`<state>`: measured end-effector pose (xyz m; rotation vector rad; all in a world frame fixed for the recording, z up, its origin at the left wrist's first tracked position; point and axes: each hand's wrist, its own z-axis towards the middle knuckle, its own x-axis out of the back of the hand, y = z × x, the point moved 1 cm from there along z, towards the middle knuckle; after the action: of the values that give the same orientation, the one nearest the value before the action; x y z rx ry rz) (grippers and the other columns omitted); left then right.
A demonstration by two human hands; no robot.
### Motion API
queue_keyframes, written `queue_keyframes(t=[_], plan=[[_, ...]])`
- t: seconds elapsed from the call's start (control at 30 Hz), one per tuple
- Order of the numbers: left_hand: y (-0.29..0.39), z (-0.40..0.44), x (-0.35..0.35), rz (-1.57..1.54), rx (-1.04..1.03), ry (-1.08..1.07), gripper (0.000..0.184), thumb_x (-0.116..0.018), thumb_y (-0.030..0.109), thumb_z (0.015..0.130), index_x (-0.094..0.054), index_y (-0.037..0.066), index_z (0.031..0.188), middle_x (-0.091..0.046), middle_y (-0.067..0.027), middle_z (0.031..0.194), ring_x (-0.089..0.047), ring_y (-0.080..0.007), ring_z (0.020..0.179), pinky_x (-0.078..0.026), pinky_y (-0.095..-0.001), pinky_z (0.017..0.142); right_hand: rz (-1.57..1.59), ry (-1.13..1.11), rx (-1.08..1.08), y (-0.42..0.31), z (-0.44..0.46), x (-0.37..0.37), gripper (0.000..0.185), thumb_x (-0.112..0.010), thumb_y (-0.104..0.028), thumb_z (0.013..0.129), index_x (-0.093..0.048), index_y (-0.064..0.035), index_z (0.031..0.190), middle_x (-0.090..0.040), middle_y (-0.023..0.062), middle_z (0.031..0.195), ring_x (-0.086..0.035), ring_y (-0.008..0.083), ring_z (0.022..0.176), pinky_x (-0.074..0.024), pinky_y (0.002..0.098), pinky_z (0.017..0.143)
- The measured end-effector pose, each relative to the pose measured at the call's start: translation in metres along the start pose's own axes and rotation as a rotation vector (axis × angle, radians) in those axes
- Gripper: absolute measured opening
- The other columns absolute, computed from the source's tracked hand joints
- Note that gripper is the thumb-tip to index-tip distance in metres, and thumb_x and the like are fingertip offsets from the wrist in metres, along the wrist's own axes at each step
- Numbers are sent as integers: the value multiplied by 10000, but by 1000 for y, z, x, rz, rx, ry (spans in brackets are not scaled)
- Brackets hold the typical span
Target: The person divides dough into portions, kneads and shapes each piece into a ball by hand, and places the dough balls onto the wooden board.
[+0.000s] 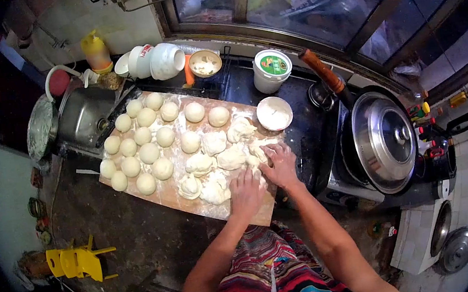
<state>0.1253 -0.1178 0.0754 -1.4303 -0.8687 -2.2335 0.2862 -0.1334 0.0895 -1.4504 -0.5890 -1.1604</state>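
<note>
Smooth, round dough balls (149, 153) sat on the left of a floury wooden board (260, 216), with rough, creased lumps (231, 158) to their right. At its right end, the left hand (245, 192), fingers spread, and the right hand (281, 167), fingers bent, touched a soft piece (256, 151). They partly hid it; whether either gripped it could not be told. Farther right, a domed metal lid (382, 139) hid the inside of a pan (348, 153).

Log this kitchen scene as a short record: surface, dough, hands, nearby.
Surface: flour-dusted rectangular wooden board
Shaped dough: smooth, round, off-white dough balls, mostly board's left side
Loose dough: irregular off-white dough lumps
Left hand: fingers on dough, board's right side
Right hand: beside it, also on dough
Nearby: domed silver metal lid on black wok
</note>
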Motion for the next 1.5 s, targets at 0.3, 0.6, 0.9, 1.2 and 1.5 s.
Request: queue_keyframes(t=[0.3, 0.6, 0.9, 1.2, 1.5], plan=[[-8, -18, 21, -124, -72, -148, 457, -615, 133, 758, -539, 6, 1190, -540, -188, 1151, -551, -335, 1001, -472, -431, 834, 217, -81, -82, -13, 5, 30, 557, -676, -238, 787, -488, -47, 1276, -497, 236, 1169, -497, 412, 1098, -416, 451, 971], [-3, -8, 13, -379, 224, -126, 452, -658, 90, 739, -510, -22, 1152, -534, -216, 1077, -554, -410, 954, -495, -473, 817, 511, -48, -152, -18, -75, -11, 480, -650, -183, 804, -491, -4, 1220, -511, 167, 1004, -557, 298, 882, -469, 383, 802], [-23, -21, 17, -699, 197, -172, 427, -648, 97, 759, -513, -61, 1131, -495, -285, 1207, -524, -440, 1047, -474, -469, 863, 548, -56, -352, 26, -27, -25, 429, -610, -135, 814, -555, -115, 1239, -612, 175, 1091, -603, 319, 1000, -473, 394, 911], [-88, -43, 45, -142, 214, -94, 404, -692, 166, 772, -593, 27, 1138, -600, -206, 1063, -564, -378, 1001, -456, -449, 864, 595, 172, -353, -17, -41, 16, 209, -604, -74, 831, -632, -55, 1037, -546, -1, 714, -502, 92, 662, -435, 241, 636], [-97, -69, 29, -607, 324, -238, 413, -630, 212, 773, -540, 31, 1133, -567, -205, 1072, -528, -370, 1043, -420, -434, 926, 620, -210, -210, -103, -90, -61, 493, -690, -175, 803, -536, -66, 1259, -598, 103, 945, -553, 176, 766, -476, 322, 706]])
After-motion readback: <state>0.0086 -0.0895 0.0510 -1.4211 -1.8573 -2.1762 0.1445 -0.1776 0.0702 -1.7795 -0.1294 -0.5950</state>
